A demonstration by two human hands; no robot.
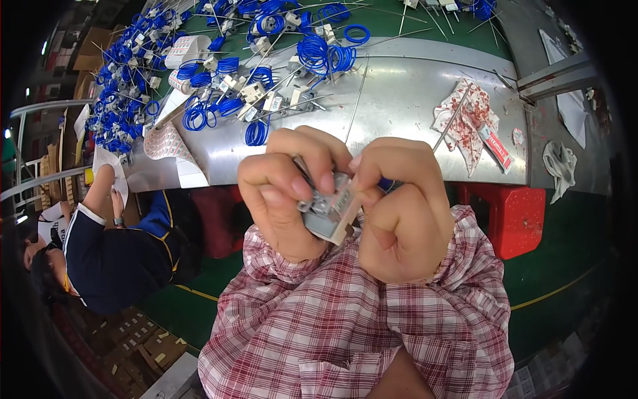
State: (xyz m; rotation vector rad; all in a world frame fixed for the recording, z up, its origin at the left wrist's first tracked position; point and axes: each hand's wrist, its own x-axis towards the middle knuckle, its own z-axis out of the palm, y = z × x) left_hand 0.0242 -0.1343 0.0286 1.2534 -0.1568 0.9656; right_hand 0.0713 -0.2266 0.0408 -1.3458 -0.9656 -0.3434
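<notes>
Both hands, left hand (286,199) and right hand (399,206), pinch one small grey metal part (329,211) between them; probably fitting something, so steady thumbs matter.

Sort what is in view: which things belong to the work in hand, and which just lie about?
In hand: small grey metal part, pinched by left hand and right hand.
Lying about: blue wire coils, patterned rag, red stool, grey cloth.
</notes>
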